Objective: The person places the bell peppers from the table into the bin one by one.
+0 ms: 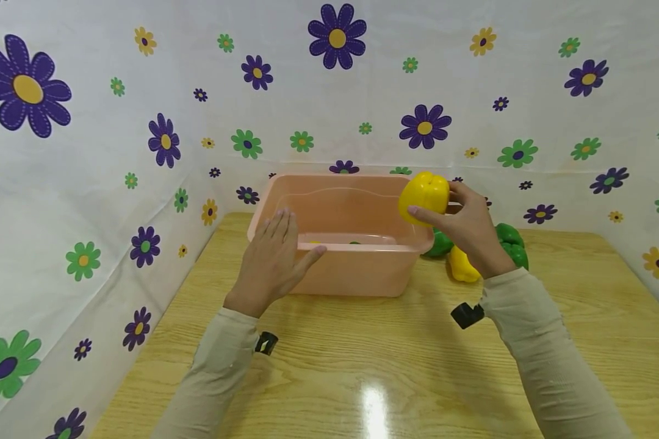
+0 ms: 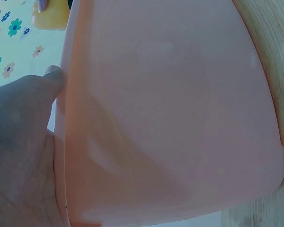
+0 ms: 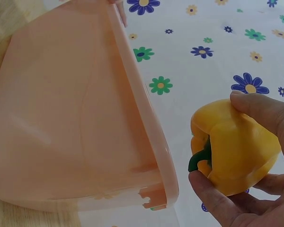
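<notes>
My right hand (image 1: 475,228) holds a yellow bell pepper (image 1: 425,198) between thumb and fingers, raised at the right end of a peach plastic tub (image 1: 357,271). The right wrist view shows the pepper's green stem (image 3: 202,158) pointing toward the tub, with the pepper outside and above the rim. My left hand (image 1: 269,262) lies with straight fingers over the tub's front left rim, thumb along the edge. Inside the tub, only slivers of yellow and green things show above the front wall.
Right of the tub, on the wooden table (image 1: 335,360), lie a green pepper (image 1: 441,243), a yellow pepper (image 1: 464,266) and green peppers (image 1: 511,244), partly hidden by my right hand and arm. A flower-print sheet (image 1: 307,91) hangs behind the tub and along the sides.
</notes>
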### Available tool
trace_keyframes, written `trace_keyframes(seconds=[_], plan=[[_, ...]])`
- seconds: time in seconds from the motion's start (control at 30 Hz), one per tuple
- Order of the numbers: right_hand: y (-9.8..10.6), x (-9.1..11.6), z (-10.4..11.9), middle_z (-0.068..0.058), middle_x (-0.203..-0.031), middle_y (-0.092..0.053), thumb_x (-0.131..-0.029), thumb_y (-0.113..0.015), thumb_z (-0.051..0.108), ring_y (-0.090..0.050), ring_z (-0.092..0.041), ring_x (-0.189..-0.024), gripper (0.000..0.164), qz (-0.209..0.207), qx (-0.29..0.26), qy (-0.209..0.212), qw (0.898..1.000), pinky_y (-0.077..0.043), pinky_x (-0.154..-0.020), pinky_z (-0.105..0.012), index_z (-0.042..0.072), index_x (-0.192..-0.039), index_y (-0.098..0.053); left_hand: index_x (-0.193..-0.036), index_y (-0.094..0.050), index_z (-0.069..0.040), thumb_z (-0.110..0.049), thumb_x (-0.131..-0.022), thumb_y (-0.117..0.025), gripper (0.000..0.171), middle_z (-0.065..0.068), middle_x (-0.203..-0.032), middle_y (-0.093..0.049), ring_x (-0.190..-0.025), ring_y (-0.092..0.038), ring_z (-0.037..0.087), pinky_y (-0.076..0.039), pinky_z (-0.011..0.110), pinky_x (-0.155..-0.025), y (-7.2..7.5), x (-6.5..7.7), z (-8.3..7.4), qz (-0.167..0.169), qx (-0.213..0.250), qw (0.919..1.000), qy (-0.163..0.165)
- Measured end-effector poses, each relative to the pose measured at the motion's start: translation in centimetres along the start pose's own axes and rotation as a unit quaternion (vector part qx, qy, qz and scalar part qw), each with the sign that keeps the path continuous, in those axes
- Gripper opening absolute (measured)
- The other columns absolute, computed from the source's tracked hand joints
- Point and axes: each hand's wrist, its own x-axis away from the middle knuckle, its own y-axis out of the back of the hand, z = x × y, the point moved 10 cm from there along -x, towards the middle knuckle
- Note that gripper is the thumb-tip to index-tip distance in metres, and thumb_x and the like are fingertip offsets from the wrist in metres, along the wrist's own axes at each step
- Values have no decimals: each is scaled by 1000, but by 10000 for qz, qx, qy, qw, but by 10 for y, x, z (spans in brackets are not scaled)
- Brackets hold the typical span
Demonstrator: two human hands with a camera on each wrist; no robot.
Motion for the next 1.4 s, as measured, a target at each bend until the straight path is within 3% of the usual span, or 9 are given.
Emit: trace_keyframes(seconds=[0.47, 0.8, 1.4], plan=[[0, 0, 0, -14, -138, -54, -87, -79, 42, -55, -30, -114, 79, 31, -25, -16, 10000, -52, -92, -39, 10, -151, -44, -157, -19, 9, -67, -102, -35, 95, 24, -165, -17, -154, -13, 35, -8, 45, -126, 0, 0, -1, -2, -36, 10000, 0], [2, 0, 1, -19, -146, -51, -89, -78, 43, -53, -39, -129, 80, -56, 3, -20, 10000, -47, -105, -56, 9, -152, -43, -157, -19, 10, -67, -102, -35, 95, 25, -164, -18, -154, -14, 35, -9, 46, -126, 0, 0, 0, -36, -94, 9999, -3], [8, 0, -3, -21, -146, -51, -90, -75, 48, -51, -40, -131, 81, -209, 16, -86, 9997, -46, -105, -58, 7, -152, -43, -157, -21, 9, -65, -102, -37, 93, 24, -165, -16, -154, -14, 36, -8, 46, -126, -1, -1, -1, -11, -42, 10000, -4]])
